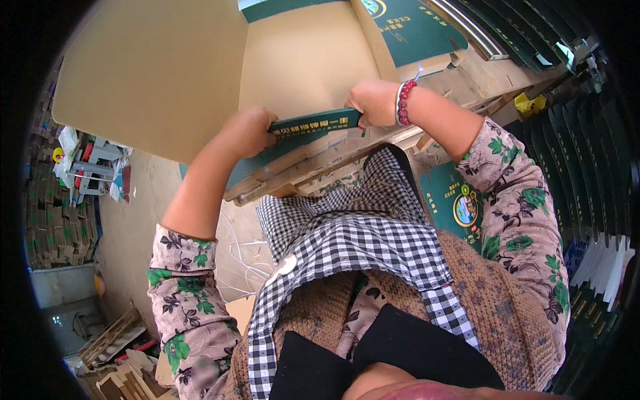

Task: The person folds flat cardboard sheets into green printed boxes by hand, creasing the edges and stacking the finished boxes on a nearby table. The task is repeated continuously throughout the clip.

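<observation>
A cardboard box (307, 60), brown inside and dark green outside, lies opened out on the wooden workbench in front of me. Its green front wall (313, 127) with gold printing stands up on the side nearest me. My left hand (250, 130) is closed on the left end of that wall. At the right end, my right hand (375, 101) grips the corner, fingers partly hidden inside the box. A large brown flap (153, 67) of the box spreads out to the left.
Flat green printed cardboard (417, 30) lies on the wooden workbench (480, 83) at the right. Stacked dark green sheets (587, 153) fill the far right. Bundled cardboard (63, 213) is piled at the left. White cords (240, 257) and scraps (127, 383) lie on the floor.
</observation>
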`<act>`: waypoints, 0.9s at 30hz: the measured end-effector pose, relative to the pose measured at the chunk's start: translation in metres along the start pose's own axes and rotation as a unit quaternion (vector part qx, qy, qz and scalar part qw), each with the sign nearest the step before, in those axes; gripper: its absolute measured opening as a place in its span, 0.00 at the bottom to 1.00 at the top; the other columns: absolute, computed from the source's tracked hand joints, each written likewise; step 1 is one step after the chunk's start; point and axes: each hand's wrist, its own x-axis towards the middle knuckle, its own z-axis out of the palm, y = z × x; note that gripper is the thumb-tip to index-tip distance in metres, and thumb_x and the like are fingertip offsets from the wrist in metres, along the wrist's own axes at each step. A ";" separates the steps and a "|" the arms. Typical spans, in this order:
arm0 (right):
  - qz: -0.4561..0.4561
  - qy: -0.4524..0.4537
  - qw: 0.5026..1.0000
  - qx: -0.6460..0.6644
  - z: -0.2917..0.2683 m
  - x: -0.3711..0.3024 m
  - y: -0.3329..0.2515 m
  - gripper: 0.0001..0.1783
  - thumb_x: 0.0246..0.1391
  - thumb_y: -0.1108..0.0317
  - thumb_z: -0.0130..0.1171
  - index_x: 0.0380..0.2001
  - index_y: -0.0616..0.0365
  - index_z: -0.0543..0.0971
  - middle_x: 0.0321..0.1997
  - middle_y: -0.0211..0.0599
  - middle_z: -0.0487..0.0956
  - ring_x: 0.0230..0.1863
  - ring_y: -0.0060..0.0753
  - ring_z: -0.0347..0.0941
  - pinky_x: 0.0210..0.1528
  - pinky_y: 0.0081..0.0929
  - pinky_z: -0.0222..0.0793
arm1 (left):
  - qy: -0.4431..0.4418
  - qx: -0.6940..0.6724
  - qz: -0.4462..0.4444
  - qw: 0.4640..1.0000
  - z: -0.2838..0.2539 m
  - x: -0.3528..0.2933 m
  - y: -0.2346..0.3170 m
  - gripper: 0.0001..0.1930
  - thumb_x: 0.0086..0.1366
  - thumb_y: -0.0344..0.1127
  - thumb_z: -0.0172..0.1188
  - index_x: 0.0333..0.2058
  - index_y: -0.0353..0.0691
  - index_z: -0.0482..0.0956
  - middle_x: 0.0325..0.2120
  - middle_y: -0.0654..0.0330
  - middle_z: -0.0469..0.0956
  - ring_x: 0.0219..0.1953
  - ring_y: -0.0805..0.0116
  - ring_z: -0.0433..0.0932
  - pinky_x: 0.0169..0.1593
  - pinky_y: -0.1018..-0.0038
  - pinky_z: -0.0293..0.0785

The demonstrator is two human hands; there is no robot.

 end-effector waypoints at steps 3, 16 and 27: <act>-0.027 -0.027 0.999 0.031 0.010 0.003 0.002 0.12 0.38 0.72 0.66 0.29 0.64 0.79 0.27 0.54 0.78 0.32 0.52 0.77 0.37 0.39 0.72 | -0.061 -0.029 0.027 0.997 -0.004 0.008 -0.009 0.10 0.48 0.30 0.66 0.31 0.36 0.80 0.27 0.47 0.78 0.31 0.49 0.78 0.35 0.61 0.74; 0.248 0.384 0.874 -0.163 -0.037 -0.086 0.039 0.31 0.53 0.49 0.59 0.52 0.63 0.73 0.52 0.54 0.75 0.53 0.50 0.72 0.54 0.38 0.68 | 0.240 -0.436 -0.211 0.841 0.011 -0.059 -0.113 0.24 0.66 0.43 0.55 0.54 0.32 0.70 0.53 0.50 0.72 0.55 0.60 0.71 0.58 0.69 0.64; 0.146 0.463 0.592 0.643 0.120 -0.164 0.045 0.45 0.40 0.71 0.63 0.65 0.56 0.60 0.55 0.35 0.73 0.55 0.30 0.67 0.58 0.27 0.61 | 0.510 0.268 0.099 0.811 -0.132 0.041 -0.123 0.34 0.61 0.45 0.61 0.61 0.36 0.61 0.60 0.40 0.62 0.64 0.46 0.58 0.66 0.57 0.52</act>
